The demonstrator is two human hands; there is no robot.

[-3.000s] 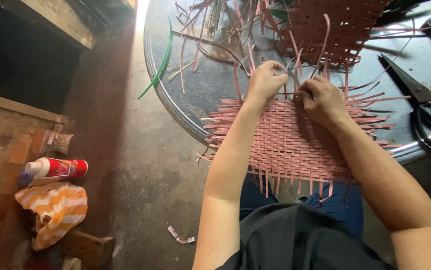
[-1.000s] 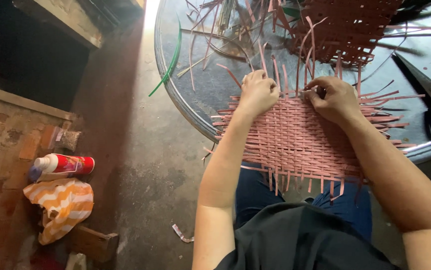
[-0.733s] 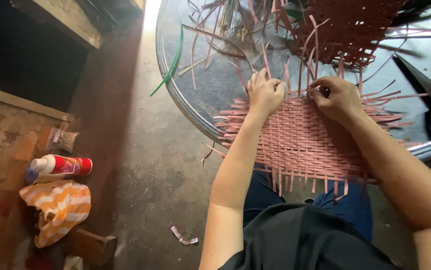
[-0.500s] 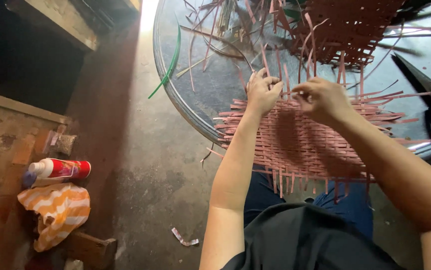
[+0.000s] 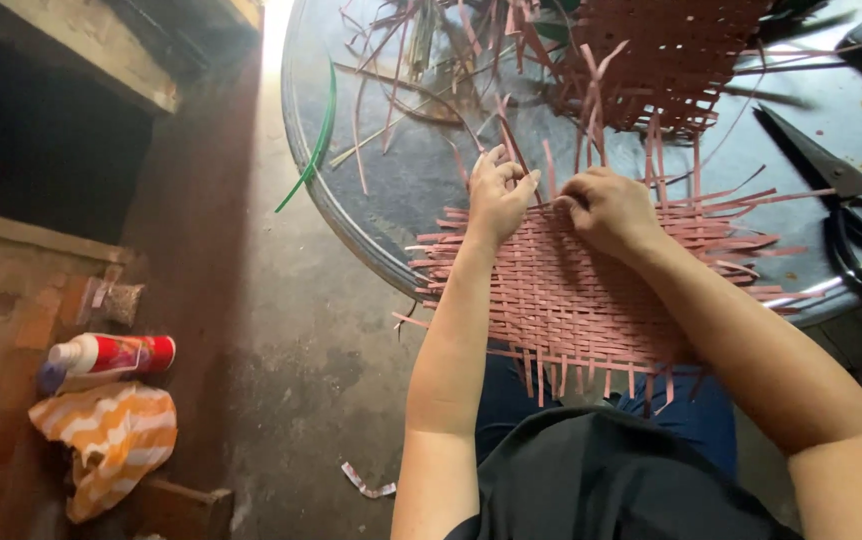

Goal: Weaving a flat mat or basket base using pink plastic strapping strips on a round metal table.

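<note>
A flat mat woven from pink strips point(image 5: 571, 300) lies at the near edge of a round glass table point(image 5: 351, 215), partly overhanging my lap. My left hand point(image 5: 499, 195) presses on the mat's far edge, fingers together on the weave. My right hand point(image 5: 606, 208) sits beside it, thumb and fingers pinched on a pink strip point(image 5: 549, 200) at that same edge. Loose strip ends stick out from all sides of the mat.
A second, darker woven piece point(image 5: 671, 55) lies farther back among loose strips. Large black scissors point(image 5: 851, 215) rest at the right. A green strip point(image 5: 319, 130) hangs over the rim. On the floor at left lie a red-and-white bottle point(image 5: 111, 355) and an orange striped cloth point(image 5: 111, 440).
Both hands have stayed at the mat's far edge, shifting slightly while working a strip. The view has tilted a little; the mat lies in the same place.
</note>
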